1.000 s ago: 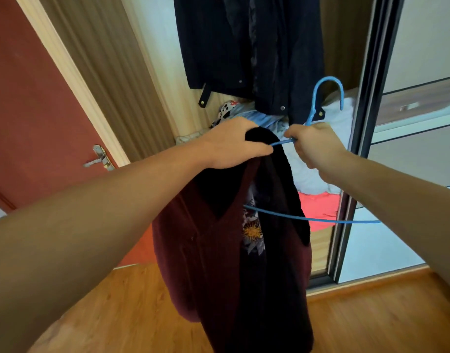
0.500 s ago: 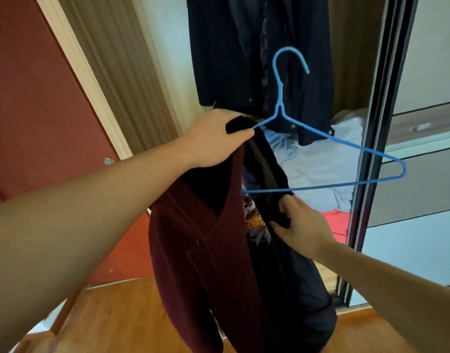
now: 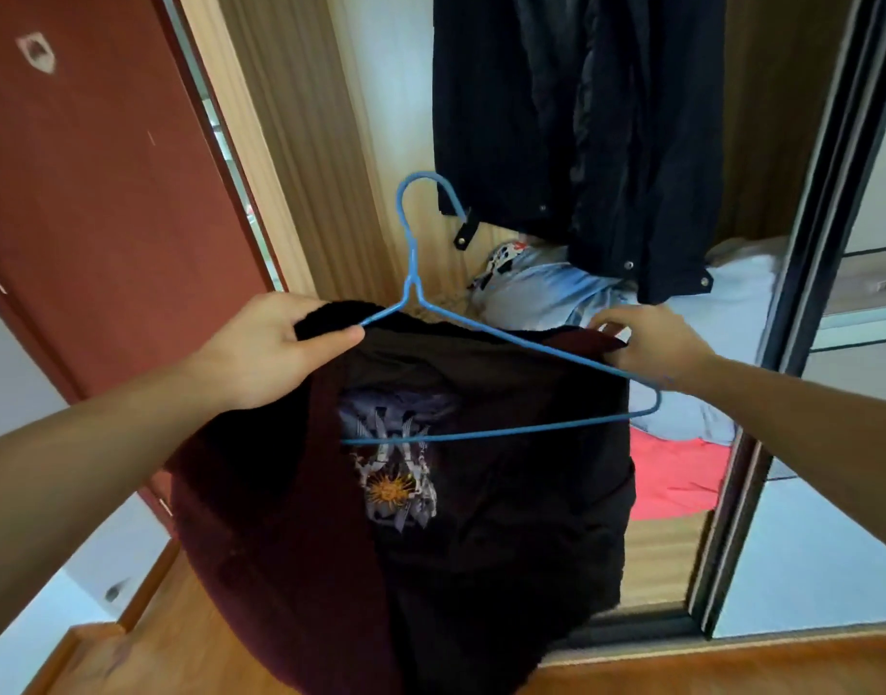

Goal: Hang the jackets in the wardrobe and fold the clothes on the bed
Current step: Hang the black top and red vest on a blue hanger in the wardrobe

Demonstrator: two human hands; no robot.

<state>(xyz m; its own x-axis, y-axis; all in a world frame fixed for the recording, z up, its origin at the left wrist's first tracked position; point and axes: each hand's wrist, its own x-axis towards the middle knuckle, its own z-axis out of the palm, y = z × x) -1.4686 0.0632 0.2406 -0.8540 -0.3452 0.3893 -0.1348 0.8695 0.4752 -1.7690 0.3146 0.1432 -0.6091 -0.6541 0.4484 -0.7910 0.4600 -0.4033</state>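
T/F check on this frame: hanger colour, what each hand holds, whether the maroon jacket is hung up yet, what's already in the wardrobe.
1. The hanger is red. False: it is blue wire.
2. The left hand grips the maroon jacket at its collar. True.
3. The right hand is empty. False: it pinches the jacket's other shoulder by the hanger's arm.
4. A dark jacket already hangs in the wardrobe. True.
5. The maroon jacket is hung up. False: both hands hold it; the hook is free.
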